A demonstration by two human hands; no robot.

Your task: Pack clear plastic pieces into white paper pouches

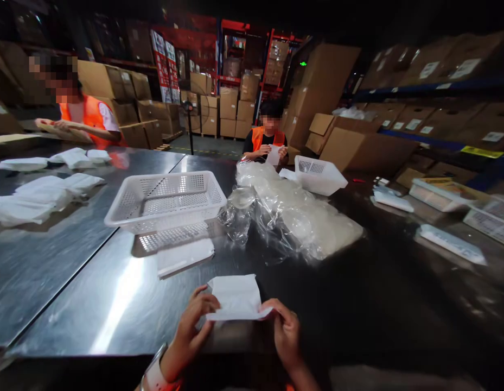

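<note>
Both my hands hold a small white folded packet (236,297) just above the near edge of the steel table (93,304). My left hand (189,330) pinches its lower left corner, and a white band shows at that wrist. My right hand (285,331) pinches the lower right corner. Another flat white packet (184,256) lies on the table a little further out, in front of an empty white perforated plastic basket (166,200).
A heap of clear plastic bags (292,214) lies right of the basket. A second white basket (320,175) stands beyond it. White packets (40,191) are stacked at the left. Two people in orange vests (267,138) work across the tables. Cardboard boxes line the shelves.
</note>
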